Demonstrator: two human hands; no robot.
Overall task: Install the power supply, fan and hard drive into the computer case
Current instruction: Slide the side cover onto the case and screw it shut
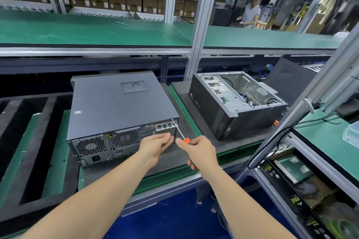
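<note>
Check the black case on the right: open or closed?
Open. The black case lies with its upward side uncovered; the bare metal interior and drive bays show.

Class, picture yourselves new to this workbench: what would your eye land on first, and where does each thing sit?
The closed grey computer case lies centre-left, its rear panel facing the camera. The right hand holds an orange-handled screwdriver to the case's top right rear corner, while the left hand rests against the panel. A second, open case sits to the right.

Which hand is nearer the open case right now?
Right. The right hand, gripping the screwdriver, sits front-left of the open case; the left hand rests against the closed case, farther left.
</note>
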